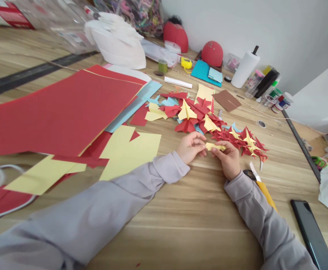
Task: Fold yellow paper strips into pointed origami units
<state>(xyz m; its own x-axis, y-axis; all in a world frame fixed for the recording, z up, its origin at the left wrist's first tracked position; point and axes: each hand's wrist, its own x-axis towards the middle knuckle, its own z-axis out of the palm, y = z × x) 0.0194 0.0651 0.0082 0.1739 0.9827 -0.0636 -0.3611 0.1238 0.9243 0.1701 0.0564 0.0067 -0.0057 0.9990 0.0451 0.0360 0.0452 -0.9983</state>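
Note:
A small folded piece of yellow paper is held between my two hands above the wooden table. My left hand pinches its left end with thumb and fingers. At its right end, my right hand grips it, thumb on the near side. Just behind my hands lies a pile of folded red, yellow and blue paper pieces. Further right, more pointed red and yellow folded pieces sit in a cluster.
Large red sheets and cut yellow sheets cover the left side. Scissors and a yellow-orange object lie by my right forearm. A phone rests at the right. Bottles and jars stand at the back right.

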